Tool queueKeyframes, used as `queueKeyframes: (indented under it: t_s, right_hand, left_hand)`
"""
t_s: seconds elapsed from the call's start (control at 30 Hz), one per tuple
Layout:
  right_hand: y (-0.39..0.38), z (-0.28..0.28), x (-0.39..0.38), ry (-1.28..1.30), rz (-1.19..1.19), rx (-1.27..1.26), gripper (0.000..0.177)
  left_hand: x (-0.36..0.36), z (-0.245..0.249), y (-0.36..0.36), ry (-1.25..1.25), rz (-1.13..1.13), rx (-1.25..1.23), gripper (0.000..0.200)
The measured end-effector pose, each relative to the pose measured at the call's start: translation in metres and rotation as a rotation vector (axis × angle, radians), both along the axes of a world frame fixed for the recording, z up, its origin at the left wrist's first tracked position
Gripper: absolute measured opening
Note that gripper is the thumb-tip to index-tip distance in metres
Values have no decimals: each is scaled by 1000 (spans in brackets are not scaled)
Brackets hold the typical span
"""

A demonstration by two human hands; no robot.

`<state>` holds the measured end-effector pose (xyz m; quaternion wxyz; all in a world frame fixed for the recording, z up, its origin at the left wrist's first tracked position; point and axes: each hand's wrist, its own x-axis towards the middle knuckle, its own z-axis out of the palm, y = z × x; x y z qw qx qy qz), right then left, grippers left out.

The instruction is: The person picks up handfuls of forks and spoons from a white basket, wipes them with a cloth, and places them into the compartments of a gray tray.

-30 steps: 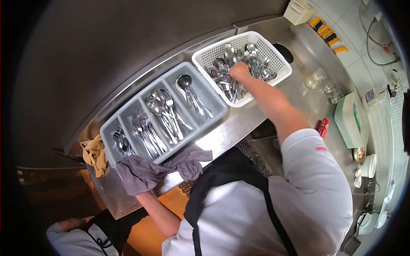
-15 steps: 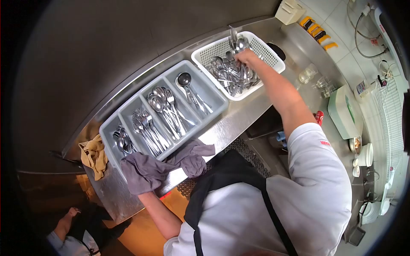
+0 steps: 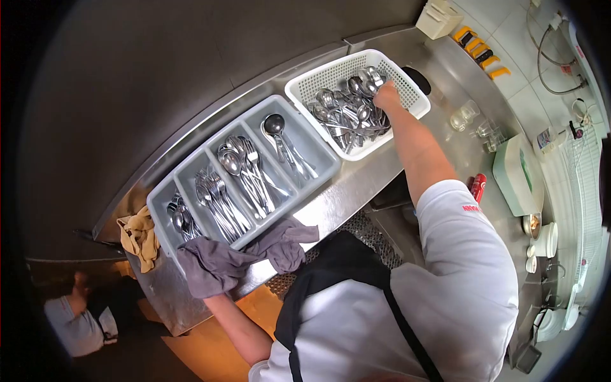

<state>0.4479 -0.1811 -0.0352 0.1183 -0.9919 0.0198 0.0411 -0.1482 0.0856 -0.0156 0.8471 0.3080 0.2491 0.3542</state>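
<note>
My right hand [image 3: 387, 95] is closed on some cutlery at the right side of the white perforated basket [image 3: 312, 84], with spoon heads showing just above its fingers. Mixed spoons and forks [image 3: 344, 114] lie jumbled in that basket. Left of it stands a grey divided tray [image 3: 318, 180] with forks [image 3: 223, 197], spoons and forks [image 3: 245, 165], small spoons [image 3: 181, 216] and ladle-like spoons [image 3: 275, 125] in separate compartments. A purple cloth [image 3: 213, 264] covers my left hand at the tray's near left corner, so its fingers are hidden.
A yellow cloth [image 3: 139, 239] lies by the tray's left end. Glasses [image 3: 464, 116], a red can [image 3: 478, 186] and a pale green container [image 3: 509, 178] are on the right. Another person's arm [image 3: 77, 296] shows at the lower left.
My right hand has lowered the cutlery it held above the basket's far edge and shifted right. The other person's hand at the lower left has moved left and up.
</note>
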Motion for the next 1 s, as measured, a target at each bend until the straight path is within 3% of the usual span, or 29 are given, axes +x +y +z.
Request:
queueKeyframes:
  t_s: [0.07,0.1,0.2,0.23,0.37,0.4,0.5,0.57,0.63,0.7,0.77,0.87,1.0]
  right_hand:
    - [9,-2,-7,72,-132,5,69]
    - [8,-2,-13,97,-120,39,86]
    - [19,5,-24,104,-162,-10,99]
    - [23,14,-34,74,-149,-10,84]
    - [17,-14,-16,-115,-2,-59,69]
    - [15,-11,-17,-111,42,-39,68]
    - [11,1,-28,-94,84,36,75]
    - [13,0,-35,-77,22,78,79]
    - [14,-6,-26,-37,0,122,83]
    - [7,-11,-22,-114,59,168,80]
    - [15,-2,-30,-171,32,191,73]
    - [9,4,-26,-398,121,482,70]
    - [4,38,-22,-523,114,620,76]
  left_hand:
    - [3,11,-2,-134,-151,18,37]
    - [4,14,-2,-199,-230,26,38]
    - [2,7,-4,14,48,-107,39]
    - [-2,-1,-1,37,60,-67,40]
    - [-11,-24,9,33,106,-18,40]
    - [-12,-26,8,12,114,-36,40]
    - [-22,-41,21,-77,-107,210,40]
    - [-28,-64,28,165,42,370,39]
    - [-22,-53,26,179,90,338,38]
    - [-13,-36,17,-42,38,120,37]
    - [-21,-55,27,-44,6,152,34]
    - [-28,-57,28,-65,-42,150,32]
    - [-20,-45,23,-131,-79,108,32]
